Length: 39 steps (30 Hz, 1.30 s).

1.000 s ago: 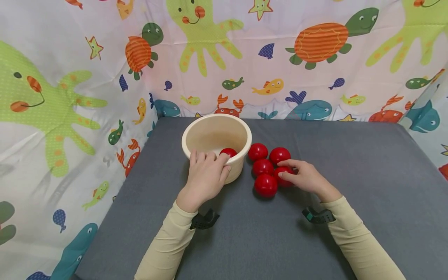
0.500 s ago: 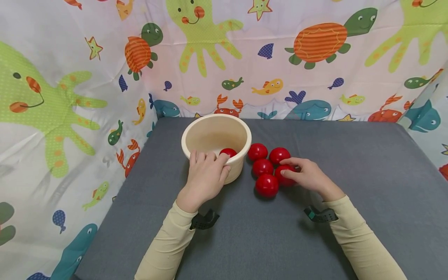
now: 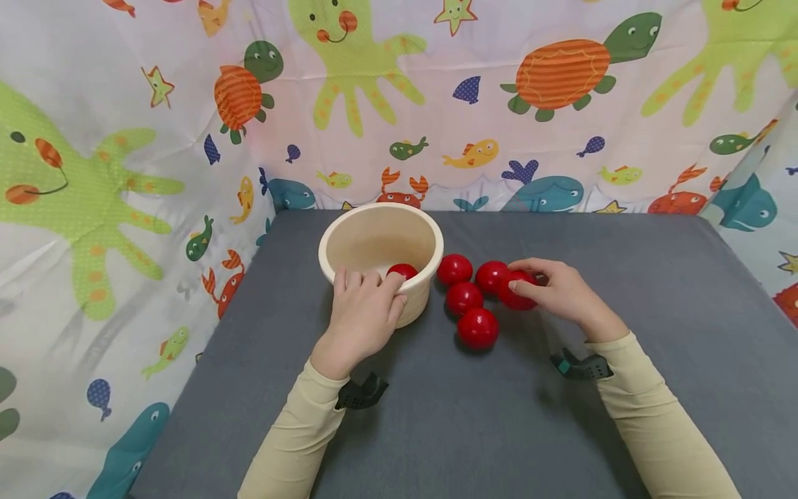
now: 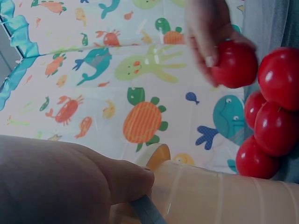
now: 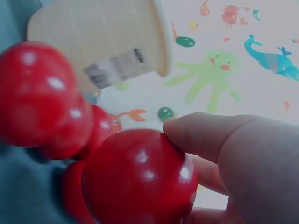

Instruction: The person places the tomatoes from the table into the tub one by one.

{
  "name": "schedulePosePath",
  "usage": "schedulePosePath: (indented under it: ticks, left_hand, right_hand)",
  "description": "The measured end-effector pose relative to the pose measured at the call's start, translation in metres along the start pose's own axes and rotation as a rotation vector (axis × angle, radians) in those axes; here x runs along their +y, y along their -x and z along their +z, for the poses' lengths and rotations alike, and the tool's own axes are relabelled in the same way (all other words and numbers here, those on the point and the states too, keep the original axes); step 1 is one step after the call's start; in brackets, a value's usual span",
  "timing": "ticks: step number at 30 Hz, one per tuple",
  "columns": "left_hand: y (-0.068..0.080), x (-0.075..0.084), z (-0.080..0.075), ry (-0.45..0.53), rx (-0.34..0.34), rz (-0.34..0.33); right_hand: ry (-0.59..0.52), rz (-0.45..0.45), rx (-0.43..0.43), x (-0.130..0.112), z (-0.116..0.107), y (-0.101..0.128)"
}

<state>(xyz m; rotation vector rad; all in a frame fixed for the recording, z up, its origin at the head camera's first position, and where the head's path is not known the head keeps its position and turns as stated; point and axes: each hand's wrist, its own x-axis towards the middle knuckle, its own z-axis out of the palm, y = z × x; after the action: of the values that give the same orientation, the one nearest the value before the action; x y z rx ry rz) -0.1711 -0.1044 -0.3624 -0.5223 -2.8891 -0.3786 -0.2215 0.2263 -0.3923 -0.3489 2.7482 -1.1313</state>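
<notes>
While left hand (image 3: 361, 312) grips cream tub (image 3: 374, 239) | right hand (image 3: 561, 292) pinches red ball (image 5: 138, 177)

Left sleeve (image 3: 293, 433) and right sleeve (image 3: 667, 419) are long, close-fitting and plain pale beige, with creases along the forearms; they end at the wrists, leaving both hands bare; beside each cuff juts a dark, angular band, left (image 3: 361, 393) and right (image 3: 582, 366); the right one bears a small green square (image 3: 564, 366).
</notes>
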Motion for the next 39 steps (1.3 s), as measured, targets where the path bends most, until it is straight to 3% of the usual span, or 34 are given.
schedulePosePath:
  ticks: [10,18,23,31,39]
  left_hand:
    - [0.0,0.001,-0.001,-0.008,-0.003,-0.003]
    - [0.001,-0.001,0.002,0.001,-0.005,-0.009]
    - [0.001,-0.001,0.002,-0.005,0.022,0.007]
    - [-0.001,-0.001,0.001,-0.002,0.018,0.015]
    - [-0.002,-0.001,0.001,-0.02,0.009,0.024]
  right_hand:
    - [0.022,-0.011,0.076,-0.049,-0.045,-0.026]
    - [0.021,-0.088,0.119,-0.1,-0.054,-0.046]
    - [0.041,-0.148,0.13,-0.133,-0.045,-0.057]
    - [0.128,-0.34,0.08,-0.169,-0.013,-0.079]
    - [0.144,-0.357,-0.029,-0.179,0.026,-0.09]
